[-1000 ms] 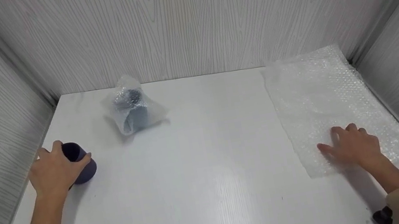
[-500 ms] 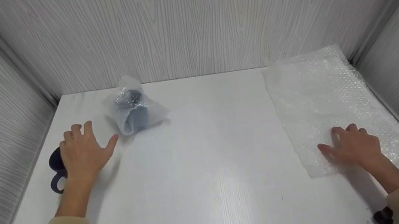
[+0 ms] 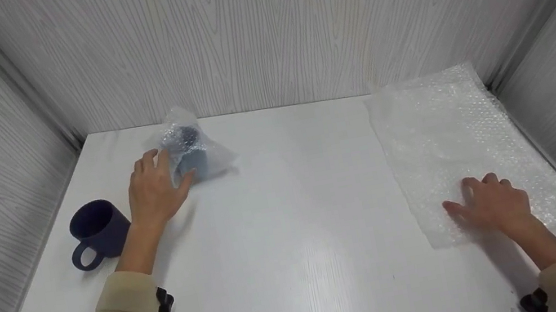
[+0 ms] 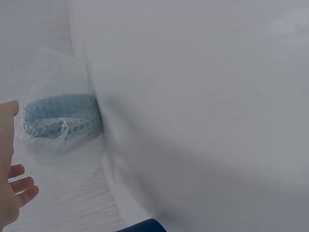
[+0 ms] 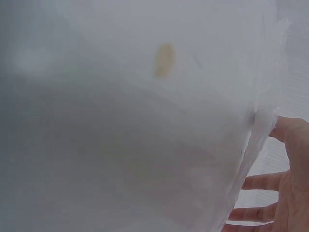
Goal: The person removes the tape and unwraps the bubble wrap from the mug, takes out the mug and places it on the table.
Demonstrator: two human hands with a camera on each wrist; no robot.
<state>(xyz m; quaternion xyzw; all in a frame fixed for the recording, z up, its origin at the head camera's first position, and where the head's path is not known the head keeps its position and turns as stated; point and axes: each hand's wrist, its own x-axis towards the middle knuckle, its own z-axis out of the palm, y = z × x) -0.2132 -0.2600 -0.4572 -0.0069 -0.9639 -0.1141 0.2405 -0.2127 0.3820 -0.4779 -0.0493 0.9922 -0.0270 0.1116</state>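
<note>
My left hand (image 3: 155,192), thumb and fingers spread, is at the near left side of a light blue, cup-shaped thing (image 3: 194,162) wrapped in clear bubble wrap. In the left wrist view the wrapped thing (image 4: 63,116) lies between thumb and fingers, and they do not grip it. A dark blue mug (image 3: 99,227) stands upright by my left forearm, handle toward the near left. My right hand (image 3: 495,203) rests on the near part of a flat bubble wrap sheet (image 3: 434,134), its fingers loosely bent. In the right wrist view the fingers reach past the edge of the sheet (image 5: 263,111).
All of this lies on a white table (image 3: 290,222). Grey wood-grain panels stand at the back (image 3: 255,28), left and right of it. The bubble wrap sheet reaches close to the right panel.
My left hand has let go of the dark blue mug and moved right and away from me to the wrapped thing. The mug now shows fully upright. My right hand has stayed still.
</note>
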